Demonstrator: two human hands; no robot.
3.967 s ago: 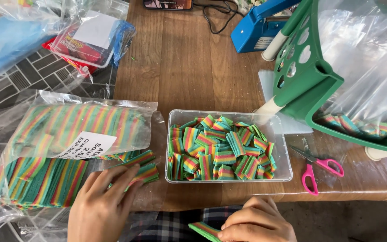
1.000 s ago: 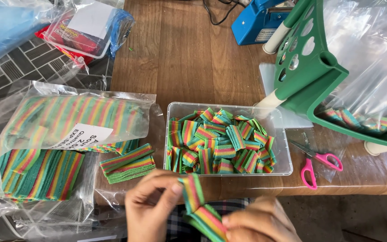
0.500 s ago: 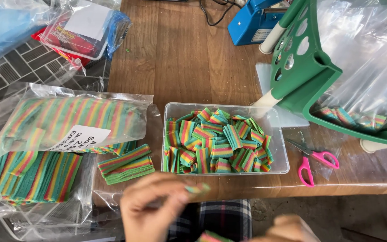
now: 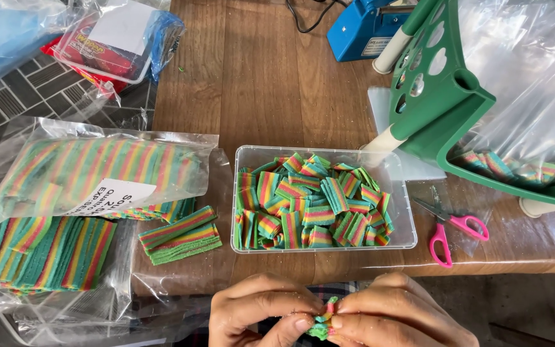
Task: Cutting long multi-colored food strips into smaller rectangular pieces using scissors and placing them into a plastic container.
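Together left hand (image 4: 261,308) and right hand (image 4: 396,311) pinch a rainbow candy strip (image 4: 323,321) (folded).

Bare wooden table (image 4: 261,77) lies open beyond the clear candy tub (image 4: 324,199); a green rack (image 4: 448,109) (scissors (image 4: 451,228) beneath it) blocks the right, a candy bag (image 4: 85,193) the left.

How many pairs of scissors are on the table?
1. The pink-handled scissors lie on the wooden table, just right of the clear tub of rainbow candy pieces and below the green stand. Others could be hidden under the plastic bags.
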